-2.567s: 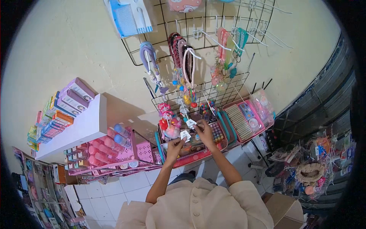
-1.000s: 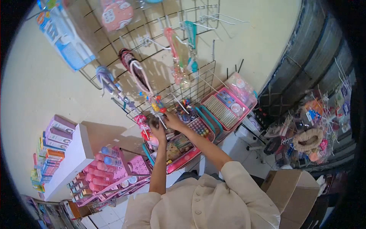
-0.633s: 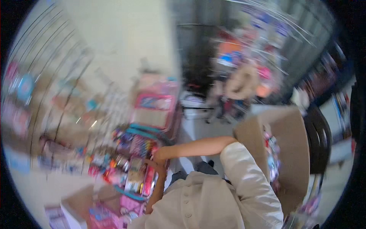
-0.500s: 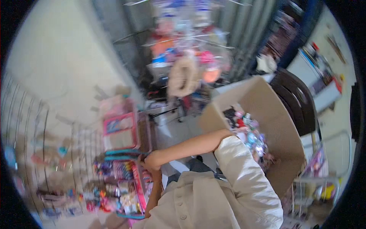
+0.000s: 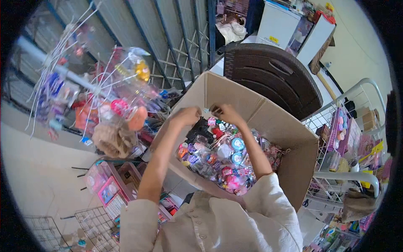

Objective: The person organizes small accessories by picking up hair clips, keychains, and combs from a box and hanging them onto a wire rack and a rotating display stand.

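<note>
Both hands are over a large open cardboard box (image 5: 294, 143) holding a heap of small, colourful wrapped trinkets (image 5: 222, 155). My left hand (image 5: 189, 115) is near the far left inside of the box, fingers bent together above a black item (image 5: 201, 131). Close to its right, my right hand (image 5: 225, 113) has its fingers curled down. Something small and pale (image 5: 206, 111) shows between the two hands. What either hand grips is too small to make out.
A rack of hanging goods (image 5: 96, 96) stands at the left. Behind the box is a dark brown chair (image 5: 268, 75). White wire shelving (image 5: 327, 180) is on the right, and pink baskets (image 5: 111, 189) are at the lower left.
The view has turned right toward the box. Both hands have left the baskets on the left and are now over the box.
</note>
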A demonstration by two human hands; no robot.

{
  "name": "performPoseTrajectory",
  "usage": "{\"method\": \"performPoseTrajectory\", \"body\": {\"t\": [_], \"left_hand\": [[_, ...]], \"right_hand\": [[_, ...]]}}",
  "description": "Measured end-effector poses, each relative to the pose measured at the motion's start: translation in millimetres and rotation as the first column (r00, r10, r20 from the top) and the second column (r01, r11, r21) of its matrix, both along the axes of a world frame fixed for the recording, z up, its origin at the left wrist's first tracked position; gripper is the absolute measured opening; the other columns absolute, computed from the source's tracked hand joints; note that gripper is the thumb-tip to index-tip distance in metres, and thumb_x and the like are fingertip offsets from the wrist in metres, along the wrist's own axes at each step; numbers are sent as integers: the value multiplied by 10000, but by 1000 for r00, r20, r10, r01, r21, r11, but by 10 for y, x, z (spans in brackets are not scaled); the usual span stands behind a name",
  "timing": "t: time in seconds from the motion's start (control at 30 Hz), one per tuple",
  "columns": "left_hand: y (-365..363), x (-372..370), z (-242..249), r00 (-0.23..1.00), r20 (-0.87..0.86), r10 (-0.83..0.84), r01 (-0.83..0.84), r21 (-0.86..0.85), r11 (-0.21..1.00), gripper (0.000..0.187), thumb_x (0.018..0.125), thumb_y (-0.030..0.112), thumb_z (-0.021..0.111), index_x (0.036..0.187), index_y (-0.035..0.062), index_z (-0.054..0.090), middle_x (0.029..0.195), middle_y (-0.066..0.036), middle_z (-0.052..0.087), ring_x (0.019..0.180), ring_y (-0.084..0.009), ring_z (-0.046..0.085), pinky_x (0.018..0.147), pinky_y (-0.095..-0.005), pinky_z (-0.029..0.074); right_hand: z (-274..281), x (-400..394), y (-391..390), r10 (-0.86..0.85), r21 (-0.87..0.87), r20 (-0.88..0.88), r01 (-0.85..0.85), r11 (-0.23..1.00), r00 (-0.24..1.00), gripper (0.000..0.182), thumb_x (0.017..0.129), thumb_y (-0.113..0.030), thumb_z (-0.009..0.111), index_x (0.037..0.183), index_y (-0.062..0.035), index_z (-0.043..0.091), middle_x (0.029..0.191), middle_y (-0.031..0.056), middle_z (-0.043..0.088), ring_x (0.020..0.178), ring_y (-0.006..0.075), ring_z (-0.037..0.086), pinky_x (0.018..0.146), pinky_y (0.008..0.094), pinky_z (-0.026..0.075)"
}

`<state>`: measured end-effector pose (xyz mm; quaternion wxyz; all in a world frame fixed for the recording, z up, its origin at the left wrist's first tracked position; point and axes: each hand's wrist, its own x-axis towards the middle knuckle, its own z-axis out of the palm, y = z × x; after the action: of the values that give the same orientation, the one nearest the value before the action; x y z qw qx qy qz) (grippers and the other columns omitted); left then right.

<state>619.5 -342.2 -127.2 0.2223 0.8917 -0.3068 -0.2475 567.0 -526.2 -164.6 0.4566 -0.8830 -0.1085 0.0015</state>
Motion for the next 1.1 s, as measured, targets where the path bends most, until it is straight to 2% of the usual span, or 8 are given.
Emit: {"method": "performPoseTrajectory", "body": {"t": [0.17, 0.2, 0.27, 0.43, 0.6, 0.83, 0.9, 1.1], "left_hand": [[-229, 67, -1291, 950, -302, 80, 117, 582, 805, 321, 611, 214, 555, 846, -4, 546, 778, -134, 571, 643, -194, 564, 535, -338, 449], [-229, -19, -1284, 918, -397, -11, 255, 568, 782, 453, 576, 281, 608, 911, -14, 527, 874, -150, 558, 768, -224, 555, 653, -342, 446], [-114, -169, -1762, 914, -288, 286, -78, 567, 820, 688, 494, 352, 672, 1046, 1, 456, 1083, -175, 447, 987, -281, 449, 838, -336, 359], [7, -320, -1848, 861, -229, 454, -270, 551, 790, 608, 557, 354, 636, 1009, -16, 468, 1046, -202, 462, 985, -285, 452, 816, -365, 374], [58, -176, -2039, 878, -157, 453, -339, 466, 817, 581, 446, 317, 716, 873, -32, 534, 971, -205, 505, 904, -298, 500, 772, -362, 407], [-60, 169, -1450, 949, -64, 310, -268, 361, 893, 302, 501, 100, 672, 739, -51, 565, 802, -221, 549, 822, -295, 539, 736, -339, 424], [-115, 80, -857, 943, 25, 333, -328, 262, 908, 226, 521, 60, 627, 731, -10, 584, 752, -182, 569, 785, -276, 553, 699, -328, 435], [352, -314, 292, 980, -148, 133, -141, -45, 989, 249, 567, 28, 554, 814, 51, 580, 776, -112, 581, 741, -211, 552, 647, -293, 428]], "right_hand": [[-1166, -61, 93, -14, -320, -197, -51, 946, 980, 288, 607, -108, 552, 886, -41, 536, 818, 114, 565, 770, 265, 540, 650, 363, 431], [-1176, -140, 148, -62, -422, -321, -84, 903, 945, 294, 602, -116, 558, 889, -50, 540, 846, 94, 561, 830, 244, 526, 668, 379, 426], [-1444, -291, 193, -59, -555, -142, -30, 832, 988, 303, 611, -136, 560, 904, -63, 530, 868, 72, 551, 894, 232, 482, 725, 389, 390], [-1861, -215, 349, -56, -831, 35, 61, 552, 998, 324, 627, -247, 574, 918, -110, 535, 944, 38, 512, 998, 207, 379, 853, 445, 257], [-1586, -196, 114, -49, -755, -125, -63, 653, 991, 531, 547, -269, 636, 1021, -102, 465, 983, 80, 489, 987, 218, 398, 822, 456, 283], [-1134, -359, -211, -230, 110, 27, 226, 968, 973, 475, 582, -107, 614, 1007, -62, 405, 1006, 89, 447, 964, 263, 431, 788, 382, 367], [-696, -392, -171, -268, 609, -109, 277, 743, 957, 405, 608, -6, 557, 981, -43, 403, 987, 114, 459, 925, 201, 460, 804, 299, 366], [407, -455, 223, -36, 963, -67, 74, 260, 997, 532, 565, 17, 497, 1055, -67, 306, 973, 147, 459, 955, 227, 449, 822, 343, 371]]}}
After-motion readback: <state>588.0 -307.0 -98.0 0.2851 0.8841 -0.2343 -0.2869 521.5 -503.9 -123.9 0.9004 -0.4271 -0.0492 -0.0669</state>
